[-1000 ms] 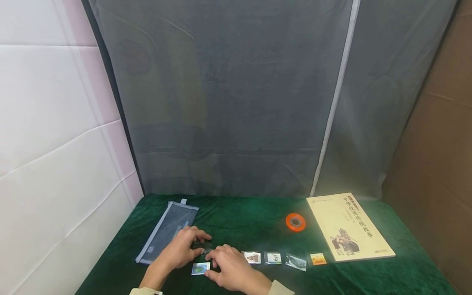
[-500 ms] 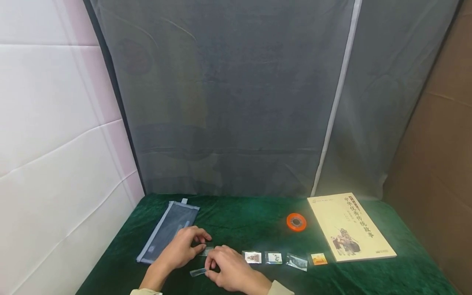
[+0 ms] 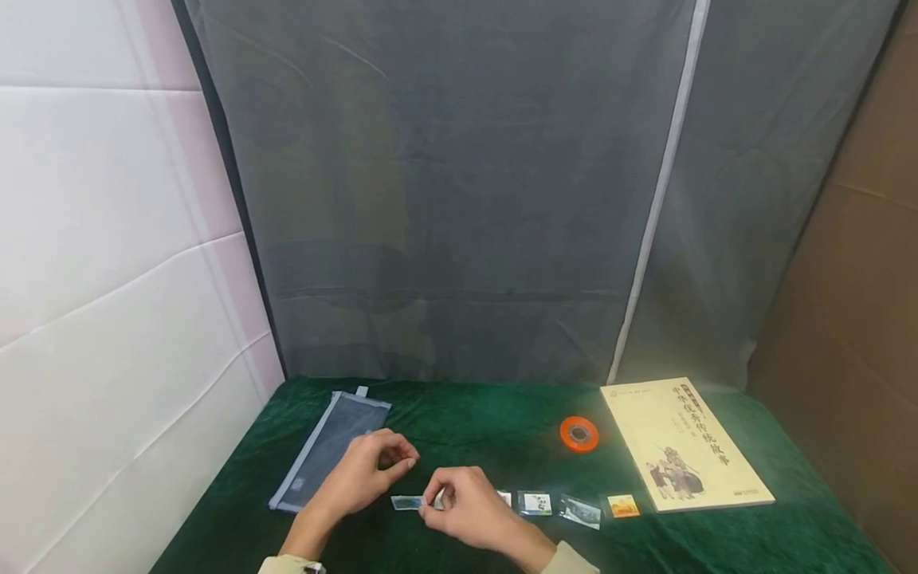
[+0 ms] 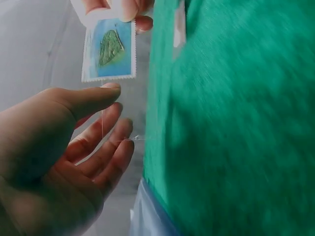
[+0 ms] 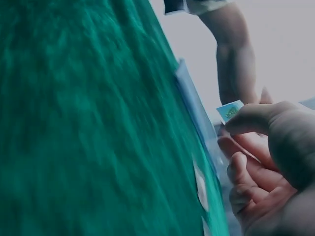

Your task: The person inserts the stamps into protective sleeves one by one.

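A small blue stamp [image 4: 110, 49] with a green shape on it and perforated edges is pinched at one edge by my right hand [image 3: 466, 506], held above the green cloth. My left hand [image 3: 369, 470] is just left of it, thumb and index finger pinching a clear plastic sleeve [image 4: 140, 113]. The sleeve shows only as faint edges in the left wrist view and is hard to make out in the head view. In the left wrist view the stamp stands directly past the left thumb tip, its lower edge close to the sleeve.
Small sleeved stamps [image 3: 535, 503] lie in a row to the right, the nearest partly behind my right hand. An orange tape roll [image 3: 578, 434] and a cream book [image 3: 684, 446] lie farther right. A grey mesh zip pouch [image 3: 333, 434] is at the left, partly under my left forearm.
My right hand has picked the blue stamp up from the cloth and raised it. Both hands have lifted slightly, the left one with the clear sleeve.
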